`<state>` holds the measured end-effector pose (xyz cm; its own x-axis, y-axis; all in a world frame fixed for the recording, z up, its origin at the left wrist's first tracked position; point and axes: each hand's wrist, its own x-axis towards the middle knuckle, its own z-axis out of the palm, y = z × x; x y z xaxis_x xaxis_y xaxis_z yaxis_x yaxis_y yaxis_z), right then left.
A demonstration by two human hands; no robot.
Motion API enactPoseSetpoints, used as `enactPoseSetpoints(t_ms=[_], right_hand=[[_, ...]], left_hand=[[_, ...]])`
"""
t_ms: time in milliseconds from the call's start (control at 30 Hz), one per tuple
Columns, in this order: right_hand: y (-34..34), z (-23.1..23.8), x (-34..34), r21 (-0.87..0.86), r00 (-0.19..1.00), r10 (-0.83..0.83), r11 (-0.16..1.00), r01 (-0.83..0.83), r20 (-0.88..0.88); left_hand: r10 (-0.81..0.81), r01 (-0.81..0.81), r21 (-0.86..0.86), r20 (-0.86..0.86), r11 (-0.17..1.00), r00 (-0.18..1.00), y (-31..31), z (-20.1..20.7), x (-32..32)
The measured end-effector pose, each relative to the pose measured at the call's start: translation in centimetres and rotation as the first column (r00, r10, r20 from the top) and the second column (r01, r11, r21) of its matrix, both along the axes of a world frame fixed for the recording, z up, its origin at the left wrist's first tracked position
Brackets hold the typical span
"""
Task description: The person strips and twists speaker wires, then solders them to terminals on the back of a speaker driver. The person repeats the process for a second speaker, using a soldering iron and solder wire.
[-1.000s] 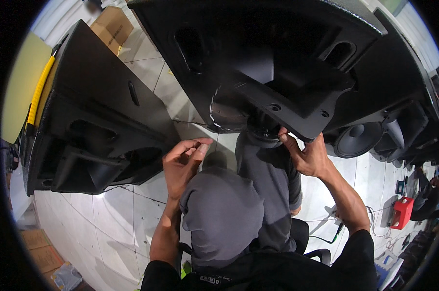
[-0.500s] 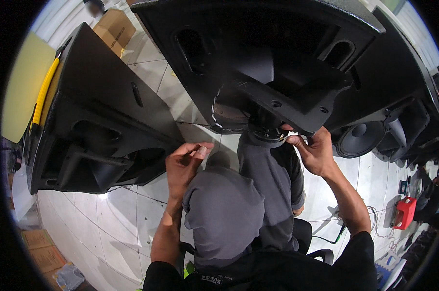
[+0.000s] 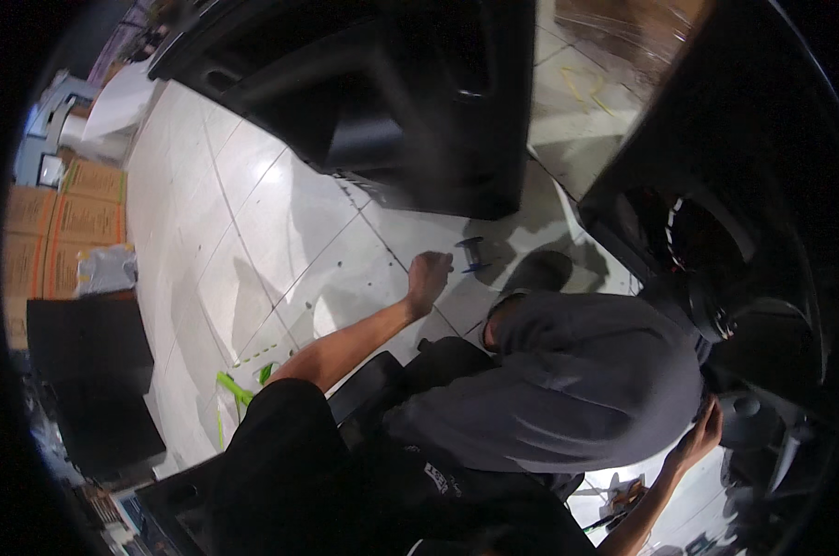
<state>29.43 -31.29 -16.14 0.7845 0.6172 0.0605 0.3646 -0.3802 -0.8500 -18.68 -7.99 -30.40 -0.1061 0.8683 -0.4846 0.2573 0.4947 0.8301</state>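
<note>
My left hand [image 3: 428, 282] is low over the tiled floor with its fingers curled together. Whether something small is pinched in them is hidden. Just beyond its fingertips a small dark spool [image 3: 473, 255] rests on the floor, apart from the hand as far as I can see. On the right, my right hand [image 3: 699, 435] is beside my knee, its fingertips partly lost in shadow. Above it, the round compression driver [image 3: 711, 320] is near my knee, in front of the open black speaker cabinet [image 3: 642, 167]. A black and white twisted wire [image 3: 673, 227] runs inside the cabinet opening.
Another black speaker cabinet [image 3: 382, 120] stands at the far side. Brown cartons [image 3: 86, 218] are stacked at the left, with black boxes [image 3: 90, 371] in front. A bright green item [image 3: 234, 387] is beside my left arm. A loose speaker cone [image 3: 749, 422] is at the right.
My view has swung to the left. My left hand has reached out and down toward the spool. My right hand now shows lower, beside my knee, apart from the driver it was touching.
</note>
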Motion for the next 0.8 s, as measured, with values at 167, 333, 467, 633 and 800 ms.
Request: enactPoseSetpoints(t_ms=[167,333,467,633,800], right_hand=[[-2.2,-2.4,-0.6,-0.168,0.994,0.092,0.981,-0.101,-0.057],[-5.0,-4.5,-0.7,-0.089,0.994,0.085,0.992,-0.091,-0.07],[-2.5,-3.8,-1.4,-0.158,0.995,0.097,0.982,-0.101,-0.031],[-8.8,-0.6,-3.3,-0.355,0.95,-0.224,0.889,0.29,0.217],[-24.5,-3.9,1.4,-0.373,0.722,-0.255,0.719,0.586,0.643]], left_hand=[[0.134,-0.098,-0.196,0.178,0.976,0.975,-2.5,-3.9,-2.4],[-0.11,0.067,-0.293,-0.131,0.954,0.985,2.2,-6.1,3.3],[-0.15,0.153,0.038,-0.056,0.988,0.987,3.1,-15.4,0.8],[-0.075,0.15,-0.216,0.321,0.965,0.944,3.6,-3.7,0.8],[0.069,-0.074,0.146,0.037,0.987,0.997,2.8,7.8,2.1]])
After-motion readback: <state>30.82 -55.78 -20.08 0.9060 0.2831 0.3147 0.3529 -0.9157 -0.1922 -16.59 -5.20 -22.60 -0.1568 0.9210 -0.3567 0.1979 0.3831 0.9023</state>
